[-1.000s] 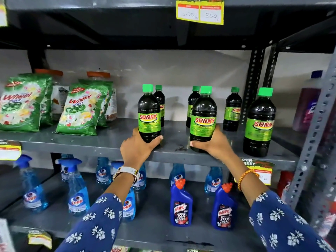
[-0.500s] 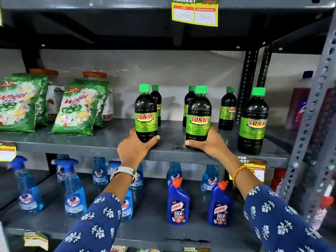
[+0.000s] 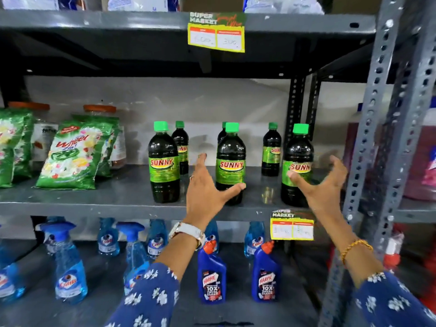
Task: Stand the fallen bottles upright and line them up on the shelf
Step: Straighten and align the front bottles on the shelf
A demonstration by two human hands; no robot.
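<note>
Three dark Sunny bottles with green caps stand upright along the front of the grey middle shelf (image 3: 94, 201): a left bottle (image 3: 164, 166), a middle bottle (image 3: 230, 161) and a right bottle (image 3: 297, 161). Three more stand behind them, at back left (image 3: 181, 147), back middle (image 3: 222, 134) and back right (image 3: 271, 149). My left hand (image 3: 205, 192) is open between the left and middle front bottles, thumb near the middle one's base. My right hand (image 3: 318, 182) is open in front of the right bottle, fingers spread around it, holding nothing.
Green Wheel detergent bags (image 3: 73, 159) and orange-lidded jars (image 3: 99, 109) fill the shelf's left part. Blue spray bottles (image 3: 68, 265) and Harpic bottles (image 3: 212, 277) stand on the shelf below. A perforated grey upright (image 3: 370, 138) rises just right of my right hand. Yellow price tags (image 3: 292, 228) hang on shelf edges.
Both hands have let go of the left and middle front bottles and opened. The left hand moved right between them; the right hand moved over to the right front bottle.
</note>
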